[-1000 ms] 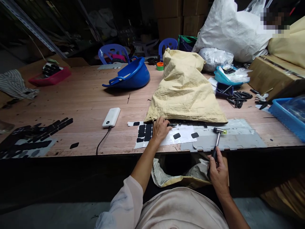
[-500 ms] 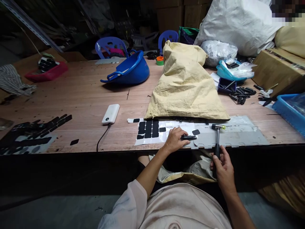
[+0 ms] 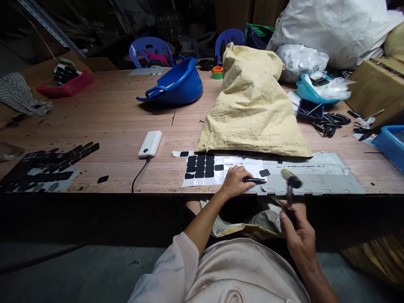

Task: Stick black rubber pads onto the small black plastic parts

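My left hand (image 3: pixel 237 181) rests at the table's near edge, its fingers closed on a slim black pen-like piece (image 3: pixel 256 180) that lies pointing right. My right hand (image 3: pixel 298 229) is wrapped round the dark handle of a small hammer (image 3: pixel 292 181), its head raised and slightly blurred, with one yellowish face and one black face. Under the left hand lies a white sheet (image 3: pixel 227 162) with rows of black rounded stickers (image 3: pixel 200 166). A loose black sticker (image 3: pixel 264 173) sits just beyond the black piece. A grey board (image 3: pixel 328 176) spreads to the right.
A large cream sack (image 3: pixel 255 109) stands right behind the sheet. To the left are a white power bank (image 3: pixel 150 144) with a cable, a blue basin (image 3: pixel 186 86) and black sticker strips (image 3: pixel 57 164). Black pieces (image 3: pixel 331 122) and a blue tray (image 3: pixel 391 145) are at right.
My right hand has tipped the hammer up, its head turning and lifting off the board. My left hand keeps its hold on the black piece. The view has shifted slightly.
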`<state>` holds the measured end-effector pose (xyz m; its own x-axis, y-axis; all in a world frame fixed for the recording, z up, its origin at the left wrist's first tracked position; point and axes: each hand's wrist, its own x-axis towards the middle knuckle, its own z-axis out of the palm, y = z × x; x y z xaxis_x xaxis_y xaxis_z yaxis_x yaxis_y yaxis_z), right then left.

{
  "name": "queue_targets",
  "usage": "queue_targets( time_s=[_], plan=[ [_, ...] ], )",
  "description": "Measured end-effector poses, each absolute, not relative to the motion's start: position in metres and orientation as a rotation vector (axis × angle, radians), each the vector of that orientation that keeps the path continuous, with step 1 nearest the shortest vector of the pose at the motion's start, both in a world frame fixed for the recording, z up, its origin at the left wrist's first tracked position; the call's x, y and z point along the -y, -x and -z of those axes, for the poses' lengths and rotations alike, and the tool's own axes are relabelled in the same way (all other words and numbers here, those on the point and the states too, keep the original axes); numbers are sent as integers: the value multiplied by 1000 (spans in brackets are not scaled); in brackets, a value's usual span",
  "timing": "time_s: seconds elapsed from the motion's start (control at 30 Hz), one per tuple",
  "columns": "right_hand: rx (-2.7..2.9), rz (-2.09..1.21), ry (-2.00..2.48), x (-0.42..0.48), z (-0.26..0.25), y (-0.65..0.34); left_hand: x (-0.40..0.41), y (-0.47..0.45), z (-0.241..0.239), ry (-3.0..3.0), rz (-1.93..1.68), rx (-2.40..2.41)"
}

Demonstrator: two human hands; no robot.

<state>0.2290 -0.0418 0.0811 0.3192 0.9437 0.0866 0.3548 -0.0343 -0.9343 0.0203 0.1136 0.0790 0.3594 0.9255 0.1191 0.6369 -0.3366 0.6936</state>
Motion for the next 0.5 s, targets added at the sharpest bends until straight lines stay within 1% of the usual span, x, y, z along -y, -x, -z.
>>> queue_targets(
  time_s=[0.23,0.4,0.5],
  plan=[
    [1572,-630,1541,40,-76,-213,-114,-21,-77,-2095,-700,-1331],
    [1707,-403,1343,40,-79,-205,-114,-22,-76,-2106,-721,-1323],
    [1760,-400,1339,38,-74,-205,-114,-23,-75,-2104,-714,-1322]
  ],
)
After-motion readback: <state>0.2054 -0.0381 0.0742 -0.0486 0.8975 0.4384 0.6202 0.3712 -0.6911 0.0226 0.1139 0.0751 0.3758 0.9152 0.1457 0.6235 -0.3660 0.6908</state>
